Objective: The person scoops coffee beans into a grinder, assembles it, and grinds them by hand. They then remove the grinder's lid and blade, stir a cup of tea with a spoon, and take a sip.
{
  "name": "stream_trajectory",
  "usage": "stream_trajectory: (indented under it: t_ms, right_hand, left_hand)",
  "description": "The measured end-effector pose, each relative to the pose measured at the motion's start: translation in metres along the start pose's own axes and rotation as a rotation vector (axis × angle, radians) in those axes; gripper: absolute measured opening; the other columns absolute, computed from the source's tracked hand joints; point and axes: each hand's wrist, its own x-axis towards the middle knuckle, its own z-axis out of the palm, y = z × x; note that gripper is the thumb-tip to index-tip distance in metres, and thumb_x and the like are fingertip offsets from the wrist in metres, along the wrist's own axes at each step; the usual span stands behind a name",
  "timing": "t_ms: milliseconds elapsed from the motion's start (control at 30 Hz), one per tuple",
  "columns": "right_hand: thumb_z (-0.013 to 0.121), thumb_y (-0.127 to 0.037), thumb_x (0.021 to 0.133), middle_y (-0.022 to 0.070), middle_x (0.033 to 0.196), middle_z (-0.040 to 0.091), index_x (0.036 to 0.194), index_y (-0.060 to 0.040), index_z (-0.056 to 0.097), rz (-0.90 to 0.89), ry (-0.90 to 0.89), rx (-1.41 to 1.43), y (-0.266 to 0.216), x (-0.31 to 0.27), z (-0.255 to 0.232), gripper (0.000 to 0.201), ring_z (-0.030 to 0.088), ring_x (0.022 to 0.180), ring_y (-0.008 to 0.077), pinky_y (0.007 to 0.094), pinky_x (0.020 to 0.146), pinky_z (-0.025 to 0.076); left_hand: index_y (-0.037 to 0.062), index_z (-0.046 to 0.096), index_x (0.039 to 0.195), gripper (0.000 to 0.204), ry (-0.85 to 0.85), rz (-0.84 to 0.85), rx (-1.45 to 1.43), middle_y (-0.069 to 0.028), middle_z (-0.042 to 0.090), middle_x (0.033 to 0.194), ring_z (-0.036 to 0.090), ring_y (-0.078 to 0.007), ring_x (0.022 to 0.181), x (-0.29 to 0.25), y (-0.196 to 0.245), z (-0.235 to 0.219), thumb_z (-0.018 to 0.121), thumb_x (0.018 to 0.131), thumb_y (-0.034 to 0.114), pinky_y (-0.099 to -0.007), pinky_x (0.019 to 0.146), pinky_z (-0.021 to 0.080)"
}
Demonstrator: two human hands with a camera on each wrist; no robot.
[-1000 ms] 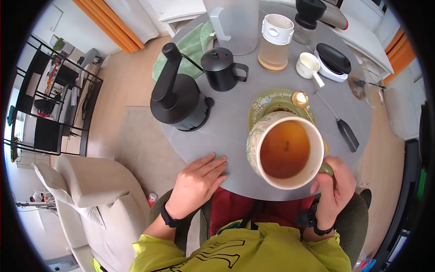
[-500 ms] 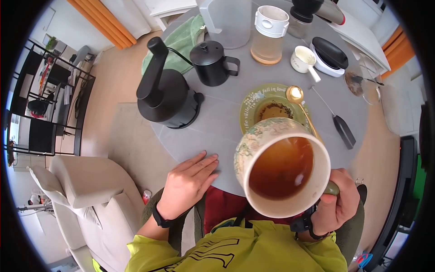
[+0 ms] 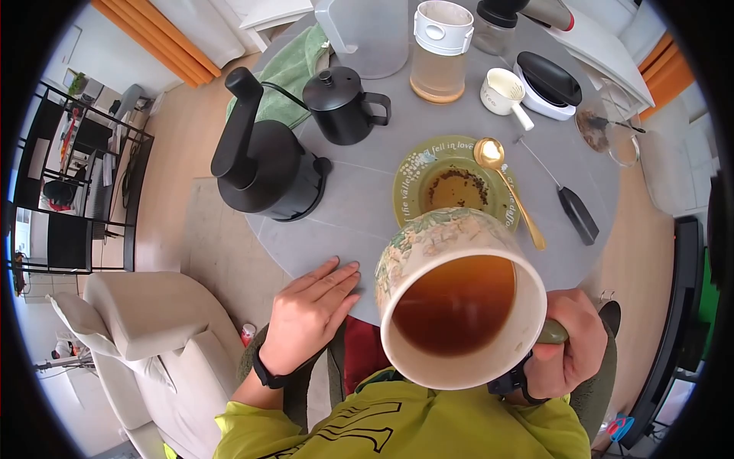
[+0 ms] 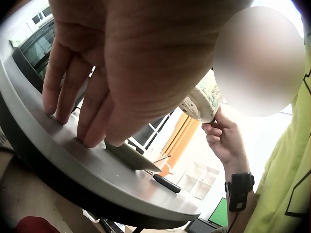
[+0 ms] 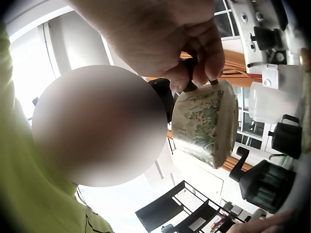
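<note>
My right hand (image 3: 569,340) grips the green handle of a floral cup (image 3: 451,229) holding reddish-brown tea (image 3: 459,310). The cup is lifted off the table and tilted toward the person; in the right wrist view the floral cup (image 5: 206,124) is close to the blurred head. Fingertips of my left hand (image 3: 310,310) rest on the grey table's near edge, straight and close together; the left wrist view shows that left hand (image 4: 92,87) from the palm side. Beyond the cup lies a green saucer (image 3: 409,183) with dark bits in its middle and a gold spoon (image 3: 520,203) across its rim.
At the left stand a black hand-crank grinder (image 3: 267,168) and a black lidded pot (image 3: 336,107). Behind them are a green cloth (image 3: 306,57) and a clear pitcher (image 3: 371,38). To the right are a white-collared jar (image 3: 440,61), a small cream cup (image 3: 501,90) and a black-handled frother (image 3: 577,214).
My right hand has brought the cup nearer to the person and tipped it further, uncovering more of the saucer. My left hand stays at the table edge.
</note>
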Motion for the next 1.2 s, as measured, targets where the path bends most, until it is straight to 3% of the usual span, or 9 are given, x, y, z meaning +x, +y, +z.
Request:
stream_trajectory:
  t_ms: [367, 567, 800, 1200]
  right_hand:
    - [0.072, -0.020, 0.083, 0.0138, 0.072, 0.060, 0.091, 0.0045, 0.063, 0.073, -0.004, -0.045, 0.004, 0.000, 0.004, 0.027, 0.058, 0.052, 0.0226, 0.0274, 0.050, 0.045]
    - [0.059, -0.006, 0.094, 0.0073, 0.077, 0.060, 0.103, 0.0072, 0.061, 0.373, 0.162, 0.183, 0.025, 0.002, 0.021, 0.016, 0.053, 0.051, 0.0079, 0.0195, 0.048, 0.037]
    - [0.060, -0.011, 0.097, 0.0046, 0.075, 0.059, 0.102, 0.0050, 0.063, 0.433, 0.284, 0.205, 0.052, 0.011, 0.041, 0.017, 0.052, 0.051, 0.0071, 0.0201, 0.047, 0.038]
    - [0.062, -0.008, 0.096, 0.0034, 0.073, 0.058, 0.103, 0.0050, 0.066, 0.517, 0.219, 0.252, 0.068, 0.004, 0.053, 0.015, 0.053, 0.052, 0.0073, 0.0215, 0.046, 0.042]
  left_hand:
    - [0.0013, 0.072, 0.103, 0.023, 0.020, 0.027, 0.048, -0.0088, 0.071, 0.113, 0.067, -0.0279, 0.108, 0.000, -0.003, 0.003, 0.073, 0.082, 0.011, -0.0357, 0.087, 0.055]
    - [0.0016, 0.073, 0.104, 0.023, 0.039, 0.042, 0.030, -0.0091, 0.071, 0.113, 0.066, -0.0293, 0.110, -0.001, -0.005, 0.008, 0.072, 0.082, 0.009, -0.0357, 0.089, 0.055]
    - [0.0018, 0.072, 0.104, 0.023, 0.044, 0.040, 0.026, -0.0082, 0.071, 0.114, 0.066, -0.0289, 0.111, -0.003, -0.006, 0.008, 0.072, 0.082, 0.009, -0.0356, 0.090, 0.054]
    - [0.0014, 0.072, 0.104, 0.024, 0.041, 0.051, 0.030, -0.0084, 0.070, 0.115, 0.066, -0.0285, 0.112, -0.004, -0.006, 0.007, 0.073, 0.082, 0.011, -0.0359, 0.090, 0.054]
